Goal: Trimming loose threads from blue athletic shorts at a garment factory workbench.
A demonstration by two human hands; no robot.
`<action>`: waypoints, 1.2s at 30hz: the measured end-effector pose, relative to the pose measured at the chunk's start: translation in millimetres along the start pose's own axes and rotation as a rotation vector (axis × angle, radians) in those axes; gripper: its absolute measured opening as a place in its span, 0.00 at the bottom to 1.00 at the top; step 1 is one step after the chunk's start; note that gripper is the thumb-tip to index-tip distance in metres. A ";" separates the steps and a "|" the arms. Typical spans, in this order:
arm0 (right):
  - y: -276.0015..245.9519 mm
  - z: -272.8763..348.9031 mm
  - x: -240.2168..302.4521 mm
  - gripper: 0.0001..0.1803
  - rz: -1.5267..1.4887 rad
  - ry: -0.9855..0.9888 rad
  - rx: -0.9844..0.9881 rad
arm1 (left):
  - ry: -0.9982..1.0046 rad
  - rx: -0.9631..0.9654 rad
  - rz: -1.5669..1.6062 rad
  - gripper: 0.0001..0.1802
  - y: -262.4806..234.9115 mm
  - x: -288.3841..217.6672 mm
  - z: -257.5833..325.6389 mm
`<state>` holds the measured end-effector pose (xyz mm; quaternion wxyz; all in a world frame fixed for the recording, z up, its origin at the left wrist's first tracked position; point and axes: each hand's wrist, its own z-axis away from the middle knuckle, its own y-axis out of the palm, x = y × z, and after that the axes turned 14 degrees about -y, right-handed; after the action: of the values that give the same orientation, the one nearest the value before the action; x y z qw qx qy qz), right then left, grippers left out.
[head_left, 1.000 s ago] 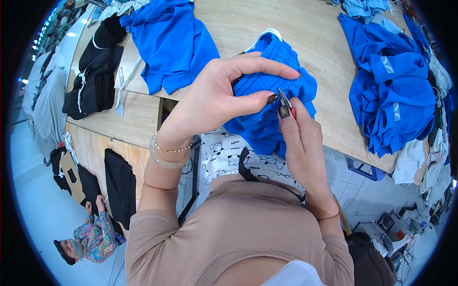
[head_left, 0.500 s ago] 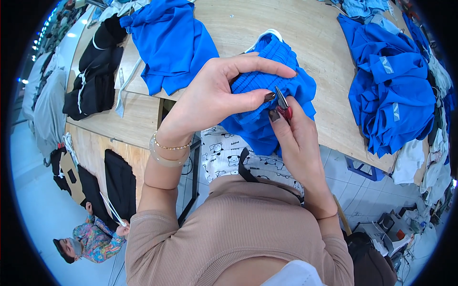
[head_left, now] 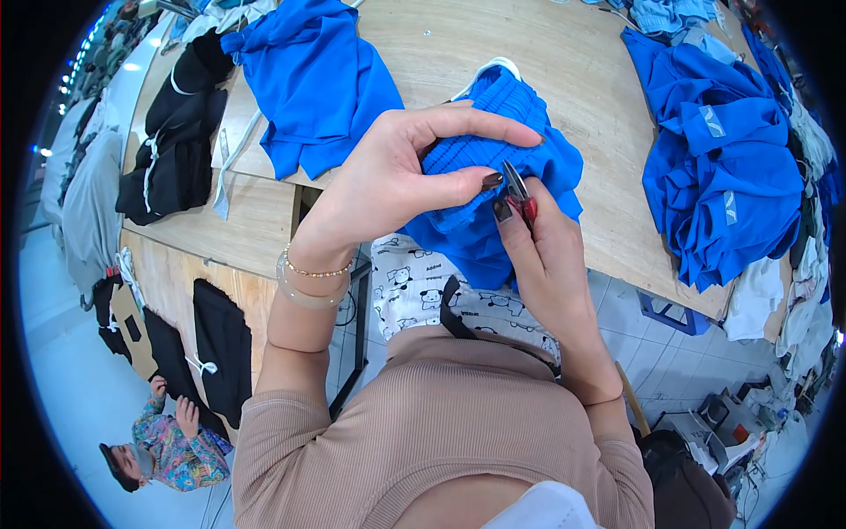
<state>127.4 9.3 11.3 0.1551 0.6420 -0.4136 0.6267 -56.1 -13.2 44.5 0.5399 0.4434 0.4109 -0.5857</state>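
Observation:
A blue garment with a gathered elastic waistband is bunched up before me at the table's near edge. A white band or cord loops at its far end. My left hand grips the waistband, thumb on the near side and forefinger stretched across the top. In my right hand are small thread snips with a red handle. Their metal tips touch or lie very close to the fabric beside my left thumb. Whether a thread is between the blades is too small to tell.
On the wooden table, another blue garment lies far left, beside rolled black garments tied with white cord. Blue garments are piled at right. Left, a co-worker stands by black pieces.
My hands and the snips have shifted only slightly on the waistband. The co-worker has let go of the white cord, which now lies bunched on the black piece.

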 end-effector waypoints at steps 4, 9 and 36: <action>1.2 -1.1 -1.3 0.08 0.001 -0.023 -0.015 | 0.026 0.007 -0.008 0.20 0.6 3.3 -1.4; 0.0 -1.4 -0.8 0.06 -0.020 -0.034 -0.009 | -0.046 0.028 0.006 0.25 -6.5 0.6 2.7; -57.6 -63.3 -51.6 0.27 -0.480 0.060 0.123 | 0.020 0.349 0.081 0.34 -74.4 20.3 10.5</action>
<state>133.0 107.2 -7.9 0.2724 0.7111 -0.2053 0.6148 -131.6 -22.8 27.9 0.4738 0.5522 0.2901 -0.6217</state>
